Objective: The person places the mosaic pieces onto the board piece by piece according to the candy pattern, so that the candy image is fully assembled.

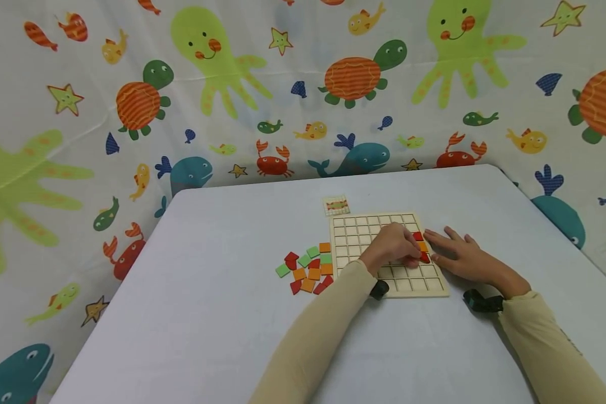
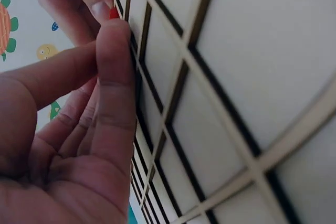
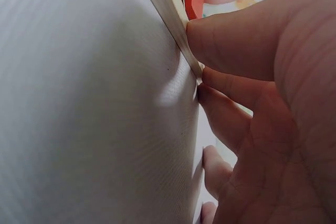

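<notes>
My left hand [image 1: 395, 244] reaches over the wooden grid board [image 1: 399, 287] and pinches a red tile [image 1: 424, 257] at the board's right column. In the left wrist view the thumb and a finger meet close by that tile [image 2: 114, 12], whose larger part they hide. Just above it in the column lie an orange tile [image 1: 422, 246] and another red tile [image 1: 417, 236]. My right hand [image 1: 462, 257] rests along the board's right side with fingers extended. Its thumb and fingertips touch the board's edge [image 3: 181, 40] in the right wrist view.
Left of the board lies a loose group of red, orange and green tiles [image 1: 307, 285], some right against its edge. A small pattern card [image 1: 336, 206] sits behind the board's far left corner. A white cloth [image 1: 207, 292] covers the table, with a printed sea-animal curtain [image 1: 293, 50] behind.
</notes>
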Demonstrator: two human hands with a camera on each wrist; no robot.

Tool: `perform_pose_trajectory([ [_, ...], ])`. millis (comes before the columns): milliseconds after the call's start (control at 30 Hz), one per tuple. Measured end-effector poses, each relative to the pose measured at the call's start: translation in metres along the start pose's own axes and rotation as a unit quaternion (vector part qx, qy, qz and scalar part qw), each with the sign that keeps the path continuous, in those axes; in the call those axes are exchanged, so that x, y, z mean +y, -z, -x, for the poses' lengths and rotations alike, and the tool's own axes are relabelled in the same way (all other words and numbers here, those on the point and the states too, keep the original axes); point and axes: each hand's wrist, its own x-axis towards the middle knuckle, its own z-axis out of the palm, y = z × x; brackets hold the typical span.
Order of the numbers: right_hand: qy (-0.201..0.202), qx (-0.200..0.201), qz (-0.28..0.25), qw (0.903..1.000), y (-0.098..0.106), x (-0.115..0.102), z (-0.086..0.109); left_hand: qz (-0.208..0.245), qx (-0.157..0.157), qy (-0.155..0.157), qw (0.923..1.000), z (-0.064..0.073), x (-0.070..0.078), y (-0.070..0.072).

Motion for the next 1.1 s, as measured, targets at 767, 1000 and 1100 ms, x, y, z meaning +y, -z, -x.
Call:
perform_pose_trajectory([
  [767, 0.026, 0.014, -0.015, 0.9994, -0.001, 0.000, -0.002, -0.204, 0.036, -0.050, 0.9771, -0.007, 0.005, -0.013],
  [1000, 0.016, 0.004, -0.005, 0.9998, 0.002, -0.002, -0.002, -0.156, 0.042, -0.056, 0.9853, -0.002, 0.005, -0.012],
  [1100, 0.007, 0.000, 0.001, 1.0000, 0.002, 0.001, 0.002, -0.058, 0.017, -0.055, 0.9967, 0.006, 0.000, -0.002],
])
